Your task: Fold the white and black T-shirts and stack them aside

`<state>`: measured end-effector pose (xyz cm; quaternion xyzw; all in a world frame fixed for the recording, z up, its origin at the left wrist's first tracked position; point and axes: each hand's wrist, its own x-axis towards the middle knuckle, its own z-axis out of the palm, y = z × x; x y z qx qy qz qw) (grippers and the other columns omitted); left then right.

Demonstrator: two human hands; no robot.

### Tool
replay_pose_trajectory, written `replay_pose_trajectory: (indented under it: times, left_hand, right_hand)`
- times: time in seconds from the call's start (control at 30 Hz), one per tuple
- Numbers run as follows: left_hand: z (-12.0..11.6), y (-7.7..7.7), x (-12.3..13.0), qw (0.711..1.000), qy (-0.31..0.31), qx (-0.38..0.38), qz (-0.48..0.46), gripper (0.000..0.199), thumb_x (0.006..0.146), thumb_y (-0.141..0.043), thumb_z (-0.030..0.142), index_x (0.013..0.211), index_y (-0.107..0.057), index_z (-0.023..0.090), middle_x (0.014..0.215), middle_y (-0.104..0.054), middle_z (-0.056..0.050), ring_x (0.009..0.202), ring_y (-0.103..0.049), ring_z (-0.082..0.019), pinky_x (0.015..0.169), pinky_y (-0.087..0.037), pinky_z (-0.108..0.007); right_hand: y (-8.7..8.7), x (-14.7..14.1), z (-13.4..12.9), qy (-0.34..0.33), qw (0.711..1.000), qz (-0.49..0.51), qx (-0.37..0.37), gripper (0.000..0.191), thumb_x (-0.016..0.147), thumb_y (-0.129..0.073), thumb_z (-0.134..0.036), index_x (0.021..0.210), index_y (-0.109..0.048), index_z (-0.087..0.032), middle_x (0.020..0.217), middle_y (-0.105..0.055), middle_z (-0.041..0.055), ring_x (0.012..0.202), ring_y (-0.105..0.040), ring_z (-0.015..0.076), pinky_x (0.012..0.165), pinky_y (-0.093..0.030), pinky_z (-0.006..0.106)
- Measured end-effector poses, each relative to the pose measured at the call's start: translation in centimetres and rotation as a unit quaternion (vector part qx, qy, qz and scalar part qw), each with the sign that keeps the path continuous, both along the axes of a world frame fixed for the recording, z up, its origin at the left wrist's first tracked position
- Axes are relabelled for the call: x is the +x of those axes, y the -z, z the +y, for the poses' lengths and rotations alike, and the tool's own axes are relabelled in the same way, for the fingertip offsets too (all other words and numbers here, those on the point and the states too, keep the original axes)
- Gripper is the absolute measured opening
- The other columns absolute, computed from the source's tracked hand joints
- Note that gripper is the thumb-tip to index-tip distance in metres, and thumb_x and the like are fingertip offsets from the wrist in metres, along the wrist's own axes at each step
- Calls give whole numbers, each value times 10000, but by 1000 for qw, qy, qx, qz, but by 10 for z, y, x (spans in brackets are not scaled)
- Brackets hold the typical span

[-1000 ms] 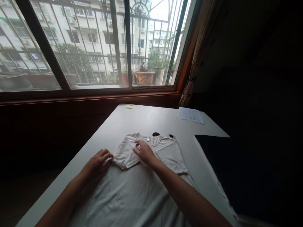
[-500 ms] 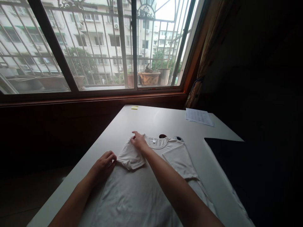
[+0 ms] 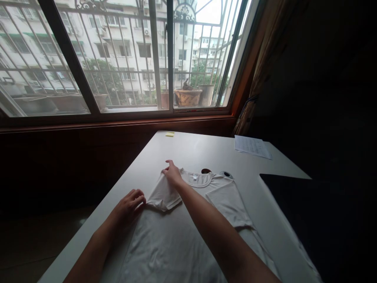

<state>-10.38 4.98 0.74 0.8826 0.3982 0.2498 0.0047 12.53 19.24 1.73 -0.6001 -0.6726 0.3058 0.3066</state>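
Observation:
A white T-shirt (image 3: 173, 239) lies spread on the table, its round collar toward the window and both short sleeves folded in over the body. My left hand (image 3: 131, 204) pinches the lower outer corner of the left sleeve (image 3: 163, 194). Reaching across the shirt, my right hand (image 3: 172, 173) grips the shoulder at the top of that same sleeve, index finger stretched outward. The right sleeve (image 3: 226, 202) lies flat, apart from both hands. My right forearm covers part of the shirt's middle.
The white table (image 3: 200, 151) bears a yellow sticky note (image 3: 170, 134) at its far edge and printed papers (image 3: 253, 147) at far right. Two small round objects, one brown (image 3: 206, 171) and one grey (image 3: 226, 174), sit behind the collar. A dark panel (image 3: 294, 212) borders the right side.
The sleeve between my hands looks a little smoother and tauter. My right hand has shifted slightly away from me. The whole view has moved a little.

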Motion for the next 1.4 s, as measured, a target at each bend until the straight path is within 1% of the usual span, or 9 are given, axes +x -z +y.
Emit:
replay_pose_trajectory:
  times: [0.17, 0.27, 0.4, 0.5, 0.6, 0.8, 1.07, 1.23, 1.4]
  left_hand:
    - [-3, -5, -2, 1000, -7, -12, -1, 79, 977, -571, 275, 925, -616, 237, 1015, -623, -56, 894, -572, -201, 764, -503, -323]
    - [-3, -5, -1, 999, -6, -25, -22, 102, 969, -586, 317, 1034, -623, 247, 1045, -622, -66, 945, -586, -216, 802, -523, -345]
    - [-1, -2, 0, 999, 0, -34, -31, 131, 976, -572, 305, 1083, -635, 260, 1050, -622, -64, 956, -589, -215, 824, -530, -353]
    - [-1, -2, 0, 999, 2, -41, -29, 92, 971, -578, 272, 1032, -644, 253, 1032, -616, -59, 947, -580, -211, 835, -522, -356]
    - [-3, -7, 2, 998, -4, -52, -23, 80, 969, -581, 253, 1018, -645, 249, 1018, -614, -52, 948, -576, -209, 846, -517, -354]
    - [-7, -12, 7, 997, -14, -76, -24, 92, 978, -545, 221, 975, -633, 248, 989, -624, -42, 930, -575, -200, 821, -517, -322]
    - [-6, -5, 6, 994, -34, -93, -39, 113, 925, -514, 176, 916, -612, 232, 923, -610, -39, 844, -570, -189, 715, -526, -279]
    - [-7, -8, 6, 993, -52, -95, -42, 110, 914, -524, 183, 920, -621, 235, 927, -618, -38, 852, -590, -193, 738, -529, -301]
    - [-6, -10, 1, 994, -52, -81, -44, 71, 910, -560, 229, 905, -631, 235, 930, -626, -37, 835, -609, -197, 737, -546, -321]
  right_hand:
    - [-2, -1, -9, -13, 999, -7, 40, 501, 930, -589, -180, 1405, -449, -251, 1060, -734, 21, 949, -688, 170, 835, -496, 280]
    - [-8, 4, -23, -33, 994, -35, 95, 448, 918, -609, -177, 1355, -522, -230, 1189, -676, 69, 1073, -632, 193, 953, -466, 329]
    - [-16, 14, -58, -102, 979, -78, 160, 158, 951, -604, -277, 1056, -691, -197, 1112, -664, 87, 1107, -571, 229, 1030, -408, 378]
    - [-14, 22, -90, -163, 966, -101, 173, 214, 925, -662, -409, 909, -723, -205, 957, -677, 64, 995, -586, 231, 962, -436, 375]
    - [-6, 29, -116, -219, 947, -140, 186, 340, 818, -769, -506, 984, -730, -212, 969, -685, 64, 962, -581, 247, 905, -454, 377]
    - [4, 31, -141, -272, 915, -197, 226, 153, 854, -713, -242, 1005, -705, -216, 994, -689, 40, 925, -570, 220, 841, -455, 327]
    - [6, 37, -152, -403, 810, -262, 335, 194, 1027, -520, -251, 1142, -673, -217, 1129, -670, 70, 964, -588, 196, 835, -478, 310]
    - [14, 43, -157, -379, 819, -248, 352, 357, 1067, -444, -288, 1407, -542, -234, 1417, -588, 98, 1120, -579, 215, 934, -487, 359]
    - [17, 47, -165, -391, 830, -217, 335, 365, 1072, -436, -335, 1384, -564, -197, 1401, -629, 80, 1240, -548, 223, 1062, -441, 386]
